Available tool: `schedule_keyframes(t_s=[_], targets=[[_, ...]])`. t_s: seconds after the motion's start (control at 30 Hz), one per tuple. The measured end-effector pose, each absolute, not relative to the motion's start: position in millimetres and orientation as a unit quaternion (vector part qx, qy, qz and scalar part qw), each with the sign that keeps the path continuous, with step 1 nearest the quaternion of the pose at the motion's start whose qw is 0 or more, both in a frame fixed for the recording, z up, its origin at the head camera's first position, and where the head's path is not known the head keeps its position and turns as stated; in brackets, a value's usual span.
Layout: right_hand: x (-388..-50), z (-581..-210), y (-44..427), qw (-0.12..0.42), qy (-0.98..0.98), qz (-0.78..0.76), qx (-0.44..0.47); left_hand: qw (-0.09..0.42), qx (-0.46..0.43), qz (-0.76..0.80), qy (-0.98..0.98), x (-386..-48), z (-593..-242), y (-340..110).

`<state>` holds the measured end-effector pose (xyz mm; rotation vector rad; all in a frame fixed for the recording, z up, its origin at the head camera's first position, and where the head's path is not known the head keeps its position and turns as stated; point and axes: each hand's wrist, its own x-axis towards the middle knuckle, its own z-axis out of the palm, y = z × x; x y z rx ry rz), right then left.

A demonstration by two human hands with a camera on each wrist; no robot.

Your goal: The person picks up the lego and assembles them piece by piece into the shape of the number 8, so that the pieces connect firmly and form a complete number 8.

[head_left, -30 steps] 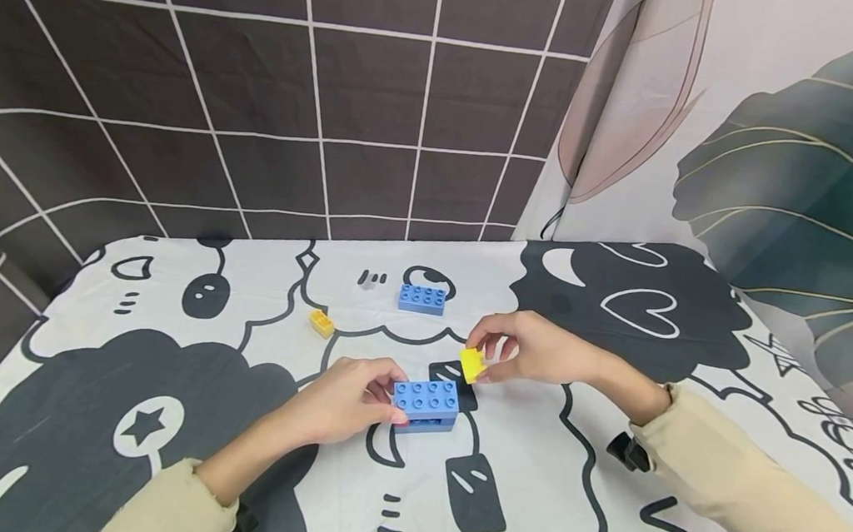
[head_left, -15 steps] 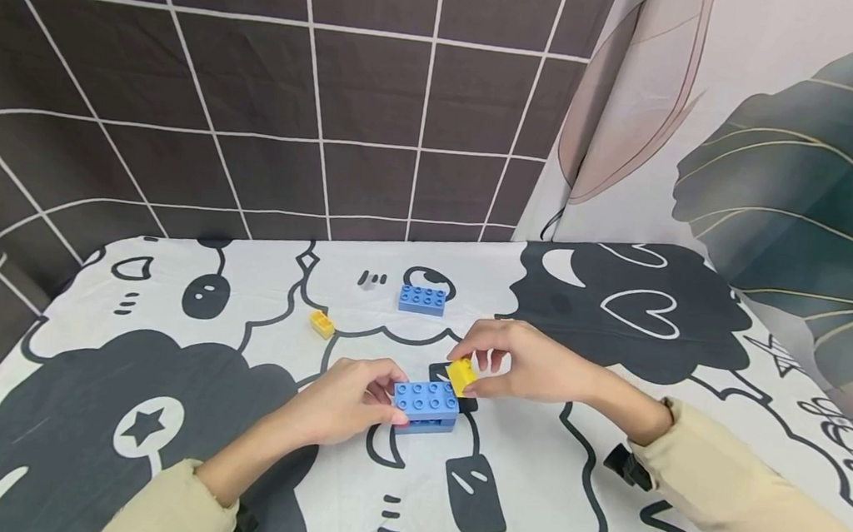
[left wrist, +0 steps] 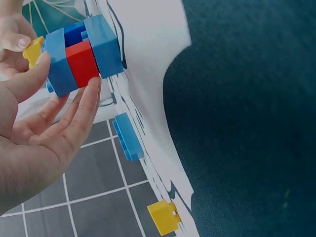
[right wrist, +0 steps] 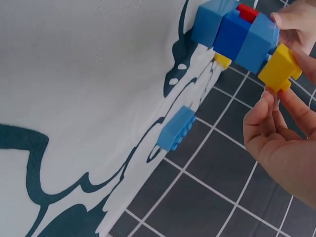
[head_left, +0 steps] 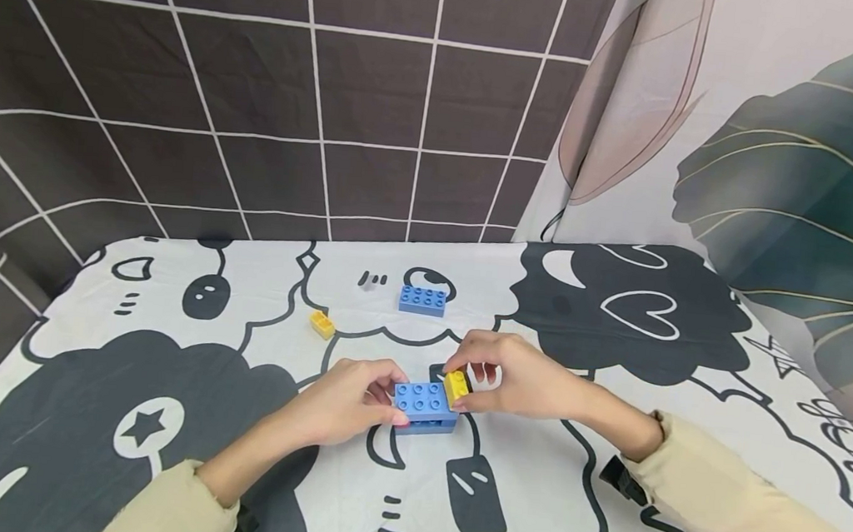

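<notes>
On the cloth stands a stack of toy building bricks. Its top is a blue brick point(head_left: 418, 398), with a red brick point(left wrist: 82, 64) and a darker blue brick point(right wrist: 231, 33) under it and another blue brick point(left wrist: 103, 43) at the bottom. My left hand point(head_left: 347, 397) grips the stack's left end between thumb and fingers. Between thumb and fingers, my right hand point(head_left: 521, 379) pinches a small yellow brick point(head_left: 455, 389) at the right end of the stack's top. In the right wrist view the yellow brick meets the top brick's studs slightly tilted; I cannot tell whether it is fully seated.
Behind the stack a loose blue brick point(head_left: 422, 301) lies studs up on the patterned cloth point(head_left: 530, 475). Another small yellow brick point(head_left: 322, 325) lies farther left. A dark gridded curtain point(head_left: 261, 78) hangs along the back edge.
My right hand has moved left and down with the yellow brick, from beside the stack onto the right end of its top. The left hand and stack have stayed put.
</notes>
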<state>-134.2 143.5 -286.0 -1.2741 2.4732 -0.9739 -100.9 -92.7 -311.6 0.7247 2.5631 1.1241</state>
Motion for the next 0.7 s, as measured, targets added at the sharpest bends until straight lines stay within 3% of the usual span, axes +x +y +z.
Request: schedule_keyframes(t_s=[0.23, 0.7], targets=[[-130.8, -292.4, 141.5, 0.07, 0.839, -0.335, -0.422, 0.123, 0.247, 0.383, 0.882, -101.0, -312.0, -92.7], [-129.5, -298.6, 139.7, 0.071, 0.833, -0.359, -0.415, 0.119, 0.251, 0.388, 0.879, -101.3, -312.9, -93.6]])
